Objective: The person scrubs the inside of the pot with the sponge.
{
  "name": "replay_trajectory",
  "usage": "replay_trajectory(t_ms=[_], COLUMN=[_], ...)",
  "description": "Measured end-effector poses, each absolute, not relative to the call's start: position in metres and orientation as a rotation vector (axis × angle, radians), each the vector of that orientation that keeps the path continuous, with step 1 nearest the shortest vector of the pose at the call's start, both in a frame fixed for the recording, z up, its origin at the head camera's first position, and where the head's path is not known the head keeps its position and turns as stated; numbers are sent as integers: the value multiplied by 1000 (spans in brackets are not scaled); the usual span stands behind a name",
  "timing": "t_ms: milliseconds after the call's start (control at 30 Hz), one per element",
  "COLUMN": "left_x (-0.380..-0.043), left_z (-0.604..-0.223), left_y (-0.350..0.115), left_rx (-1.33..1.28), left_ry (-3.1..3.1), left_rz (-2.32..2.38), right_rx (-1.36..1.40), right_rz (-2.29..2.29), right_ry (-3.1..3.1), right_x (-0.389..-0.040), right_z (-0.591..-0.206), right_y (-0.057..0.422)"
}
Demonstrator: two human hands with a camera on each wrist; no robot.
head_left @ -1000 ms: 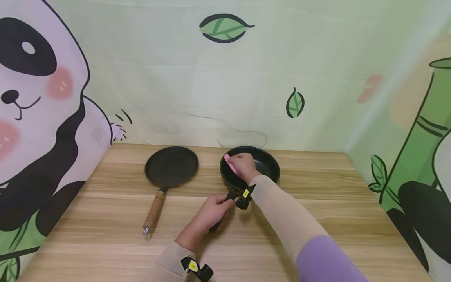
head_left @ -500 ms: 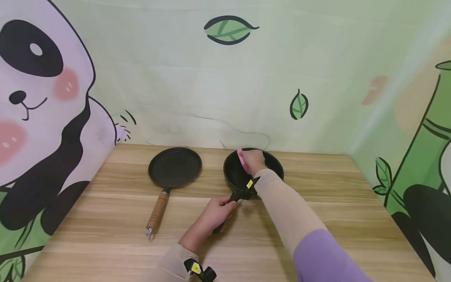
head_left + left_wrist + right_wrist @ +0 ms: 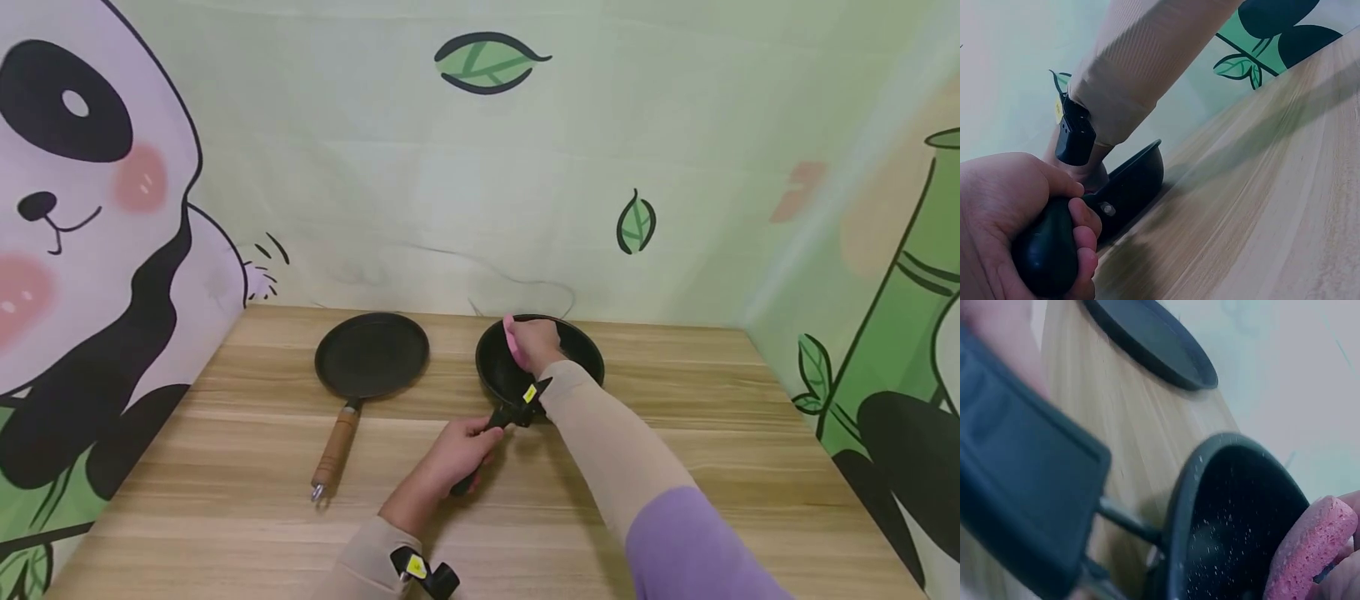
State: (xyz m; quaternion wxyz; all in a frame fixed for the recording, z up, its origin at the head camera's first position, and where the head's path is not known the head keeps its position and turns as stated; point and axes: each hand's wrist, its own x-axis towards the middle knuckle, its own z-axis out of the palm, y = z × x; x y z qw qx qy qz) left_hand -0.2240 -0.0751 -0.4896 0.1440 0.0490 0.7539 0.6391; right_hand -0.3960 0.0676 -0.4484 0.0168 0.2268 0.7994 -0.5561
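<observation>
A deep black frying pan (image 3: 498,367) sits toward the back of the table, right of the middle. My left hand (image 3: 461,450) grips its black handle (image 3: 1047,250), fingers wrapped round it in the left wrist view. Inside the pan, my right hand (image 3: 536,342) holds a pink sponge (image 3: 1310,550) against the far inner side. Small pale specks dot the pan's dark inside in the right wrist view. Part of the pan's bowl is hidden behind my right hand and forearm.
A flat black griddle pan (image 3: 372,354) with a wooden handle (image 3: 336,447) lies to the left on the wooden table (image 3: 225,517). Behind stands a green wall cloth (image 3: 360,167) printed with pandas and leaves. Both wrists wear small black cameras.
The sponge and my right hand have moved right across the pan's inside since a second ago, and hardly shifted in the last half second. My left hand keeps its grip on the handle.
</observation>
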Motion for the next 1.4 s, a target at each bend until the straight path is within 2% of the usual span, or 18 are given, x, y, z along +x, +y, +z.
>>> replay_trajectory(t_ms=[200, 400, 967, 1400], left_x=[-226, -226, -226, -225], left_z=[-490, -489, -487, -487], left_y=[-77, -77, -74, -73], left_rx=[150, 118, 15, 9], left_ry=[2178, 2162, 2151, 2159], left_rz=[1821, 1809, 1842, 1835], right_rx=[612, 407, -348, -554], right_rz=[-1806, -1575, -772, -404], right_ry=[2291, 2373, 2345, 2341], right_x=[-391, -384, -360, -358], right_z=[-447, -446, -415, -397], right_y=[57, 59, 120, 150])
